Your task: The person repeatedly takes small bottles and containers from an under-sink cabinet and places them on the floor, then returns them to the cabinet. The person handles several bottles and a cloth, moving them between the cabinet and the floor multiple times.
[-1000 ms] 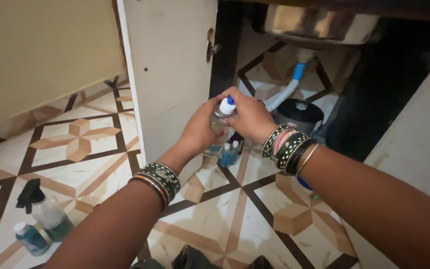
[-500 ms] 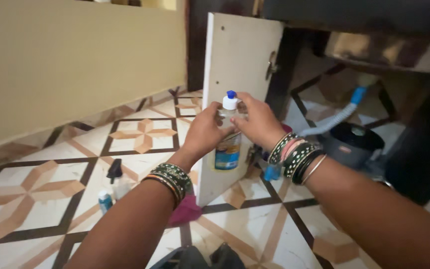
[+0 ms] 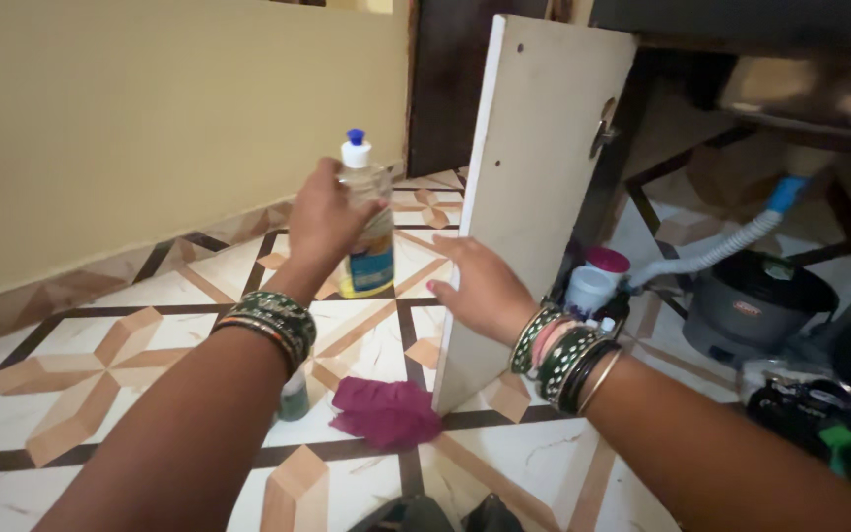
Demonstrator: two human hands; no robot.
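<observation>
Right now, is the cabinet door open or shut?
Open: the white cabinet door stands swung out, showing the grey pot and hose inside.

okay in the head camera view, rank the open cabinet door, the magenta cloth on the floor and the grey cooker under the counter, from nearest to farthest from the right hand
1. Cabinet door: right beside the right hand, just behind its fingers.
2. Magenta cloth: on the floor tiles, below the hand and slightly left.
3. Grey cooker: far to the right, inside the cabinet under the counter.

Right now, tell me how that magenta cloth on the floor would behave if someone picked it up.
The magenta cloth lies crumpled in soft folds on the tiled floor, so it would probably hang limp rather than hold a shape. It looks thin and likely light for its size. Being flat and bunched, it should not roll or tip, and pushing it would probably just make it slide.
</observation>
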